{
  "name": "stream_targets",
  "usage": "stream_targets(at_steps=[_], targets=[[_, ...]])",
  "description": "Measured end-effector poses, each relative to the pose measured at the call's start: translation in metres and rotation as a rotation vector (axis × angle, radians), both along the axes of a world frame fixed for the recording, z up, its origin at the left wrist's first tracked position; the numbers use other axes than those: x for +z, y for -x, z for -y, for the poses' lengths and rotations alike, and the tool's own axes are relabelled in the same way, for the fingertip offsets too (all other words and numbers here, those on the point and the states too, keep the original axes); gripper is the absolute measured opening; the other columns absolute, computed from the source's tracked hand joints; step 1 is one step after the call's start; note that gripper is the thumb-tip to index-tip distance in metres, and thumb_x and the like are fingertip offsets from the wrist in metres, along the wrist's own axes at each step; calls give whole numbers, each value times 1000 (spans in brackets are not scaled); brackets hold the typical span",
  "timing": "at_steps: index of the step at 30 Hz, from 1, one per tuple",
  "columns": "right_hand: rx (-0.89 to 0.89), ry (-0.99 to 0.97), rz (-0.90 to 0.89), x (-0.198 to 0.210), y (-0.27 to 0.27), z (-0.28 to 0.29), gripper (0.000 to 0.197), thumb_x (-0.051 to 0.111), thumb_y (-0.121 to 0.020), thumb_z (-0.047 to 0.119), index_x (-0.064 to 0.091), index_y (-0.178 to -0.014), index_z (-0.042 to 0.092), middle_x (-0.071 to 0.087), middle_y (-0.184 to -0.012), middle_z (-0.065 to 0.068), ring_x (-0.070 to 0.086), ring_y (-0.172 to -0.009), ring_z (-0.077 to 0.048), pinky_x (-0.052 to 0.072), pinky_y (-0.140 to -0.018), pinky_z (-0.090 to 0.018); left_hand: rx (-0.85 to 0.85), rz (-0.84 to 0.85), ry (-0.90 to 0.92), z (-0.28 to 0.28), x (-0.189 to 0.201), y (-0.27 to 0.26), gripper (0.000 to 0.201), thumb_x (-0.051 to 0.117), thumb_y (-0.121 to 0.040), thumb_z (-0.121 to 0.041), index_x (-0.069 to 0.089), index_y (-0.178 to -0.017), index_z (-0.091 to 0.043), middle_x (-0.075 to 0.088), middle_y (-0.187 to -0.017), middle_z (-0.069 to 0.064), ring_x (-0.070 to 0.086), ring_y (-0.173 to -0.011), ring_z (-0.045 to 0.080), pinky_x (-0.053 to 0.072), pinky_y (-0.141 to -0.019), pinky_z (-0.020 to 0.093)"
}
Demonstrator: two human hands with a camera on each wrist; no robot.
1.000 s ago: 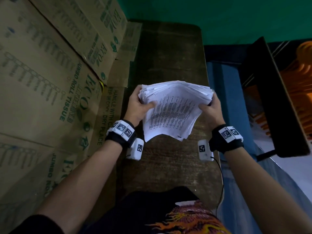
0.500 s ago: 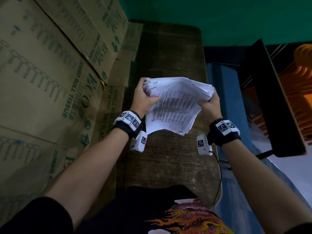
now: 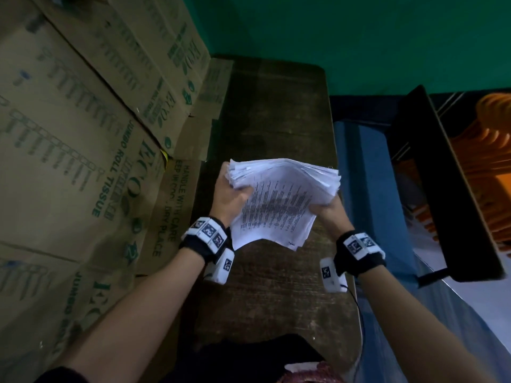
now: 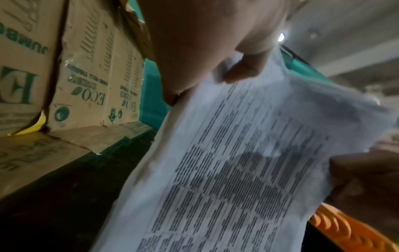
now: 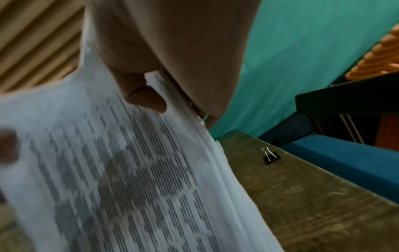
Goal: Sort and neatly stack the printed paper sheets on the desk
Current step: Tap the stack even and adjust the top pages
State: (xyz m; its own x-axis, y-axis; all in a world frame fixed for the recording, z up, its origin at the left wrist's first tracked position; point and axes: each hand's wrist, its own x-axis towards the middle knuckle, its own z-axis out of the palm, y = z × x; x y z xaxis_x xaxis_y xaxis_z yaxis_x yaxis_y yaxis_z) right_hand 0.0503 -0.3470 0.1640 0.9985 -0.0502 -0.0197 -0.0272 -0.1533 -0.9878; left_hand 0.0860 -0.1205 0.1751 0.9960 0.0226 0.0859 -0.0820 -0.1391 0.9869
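A thick stack of printed paper sheets [image 3: 279, 201] hangs in the air above the dark wooden desk [image 3: 276, 286], printed face toward me, its near edge sagging. My left hand [image 3: 231, 196] grips the stack's left side with the thumb on the top sheet. My right hand [image 3: 327, 210] grips the right side the same way. The left wrist view shows the printed sheet [image 4: 237, 170] under my left thumb [image 4: 241, 71]. In the right wrist view the stack's edge [image 5: 215, 162] fans out below my right thumb [image 5: 142, 95].
Printed cardboard boxes [image 3: 83, 161] are piled along the desk's left side. A black binder clip [image 5: 271, 156] lies on the desk near its right edge. A black panel [image 3: 448, 189], orange chairs [image 3: 492, 161] and a blue surface [image 3: 370, 189] stand to the right. A green wall [image 3: 331, 31] is behind.
Both hands have shifted the stack a little farther from me and squeezed its sides closer, so the top edges look more gathered.
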Motion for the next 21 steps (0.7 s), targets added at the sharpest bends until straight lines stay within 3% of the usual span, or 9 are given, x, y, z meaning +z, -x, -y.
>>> stream_targets(at_steps=[2,4,6,9,11,15,19,21], targets=[[-11,72,10,-6,-7,-1,48,51,-74,-5,54,-117,15,62,-110,-10,63,-99,-18,58,-81,-36,31,9,-27,5,1,-10,30,58,-75,10,46,-95,-8,54,-84,1,55,-67,-3,45,-57,10],[-113,28,-11,-9,-20,3,49,53,-80,-7,45,-124,13,59,-111,-6,61,-100,-16,57,-77,-31,60,-7,-53,6,5,-28,30,61,-79,4,46,-103,-6,55,-88,1,57,-72,0,45,-55,9],[-163,-25,-94,-13,-35,8,44,54,-85,-10,40,-119,14,59,-106,-2,63,-94,-16,57,-69,-26,90,-108,-67,4,0,-48,42,64,-81,-4,43,-117,-9,56,-98,1,59,-82,6,48,-58,12],[-109,72,-304,-44,-57,15,39,57,-86,-5,42,-118,12,59,-115,-8,63,-103,-28,57,-81,-45,124,-336,-64,0,-39,-70,56,66,-82,-6,39,-130,-13,57,-120,9,59,-105,24,51,-81,35],[-65,215,-443,-74,-67,16,44,61,-86,-2,42,-123,12,59,-121,-12,61,-107,-31,54,-88,-51,150,-471,-82,1,-73,-71,59,65,-82,-6,38,-134,-13,56,-127,13,58,-111,30,47,-87,36],[-20,335,-616,-122,-76,10,52,59,-88,-2,37,-134,7,55,-126,-18,59,-109,-33,52,-88,-41,166,-604,-141,8,-125,-67,53,57,-87,-3,37,-135,-9,54,-130,14,55,-115,31,41,-88,30],[-16,380,-726,-142,-89,7,56,55,-91,1,30,-141,4,51,-130,-20,56,-101,-31,48,-80,-37,152,-687,-216,10,-150,-77,52,52,-89,-5,33,-137,-7,51,-130,18,56,-106,33,44,-87,37],[17,423,-774,-147,-93,5,59,53,-93,11,24,-145,5,44,-138,-19,52,-115,-34,46,-85,-39,146,-718,-202,13,-154,-78,55,52,-89,-10,29,-139,-8,49,-130,16,53,-104,30,41,-84,34]])
